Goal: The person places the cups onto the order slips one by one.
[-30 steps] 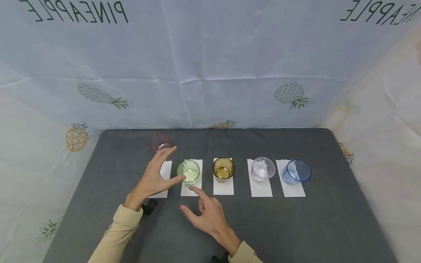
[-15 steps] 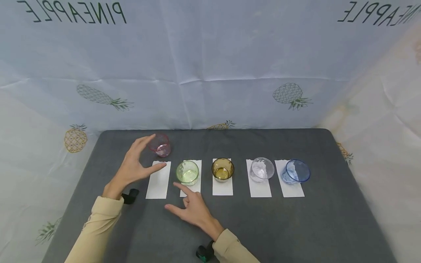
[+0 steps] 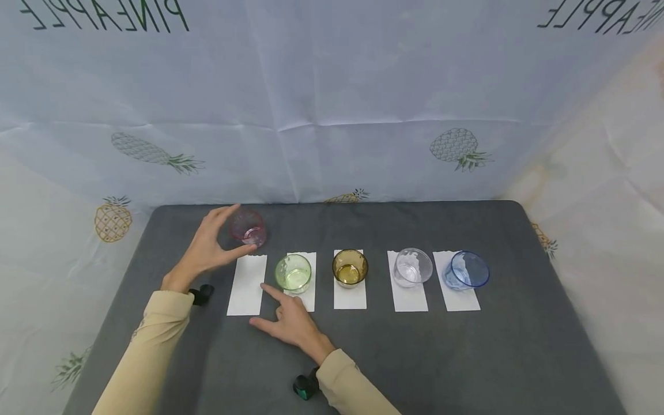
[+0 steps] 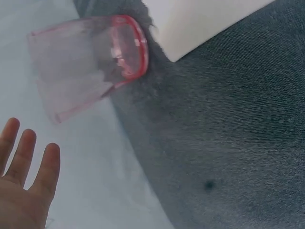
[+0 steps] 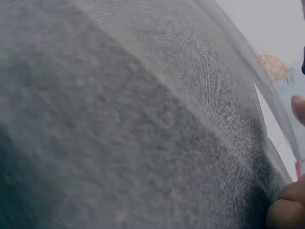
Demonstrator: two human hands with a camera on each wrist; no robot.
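Observation:
A clear pink-tinted glass (image 3: 248, 228) stands at the back left of the table; in the left wrist view the same pink glass (image 4: 90, 64) shows its red base. My left hand (image 3: 202, 248) is spread around its left side, the thumb in front and the fingers behind; fingers (image 4: 45, 171) in the left wrist view appear apart from the glass. My right hand (image 3: 293, 324) hovers lower, index finger and thumb stretched out and holding nothing, the fingertip at the edge of a bare white paper (image 3: 246, 288). A green glass (image 3: 293, 274) stands just behind this hand.
To the right, an amber glass (image 3: 350, 268), a colourless glass (image 3: 412, 267) and a blue glass (image 3: 468, 271) each stand on a white paper. The grey table (image 3: 467, 357) ends at a pineapple-print cloth (image 3: 363, 75) hanging behind it.
My left hand has moved left and back from over the bare paper to the pink glass, its thumb now at the glass's front. My right hand has moved left and slightly down.

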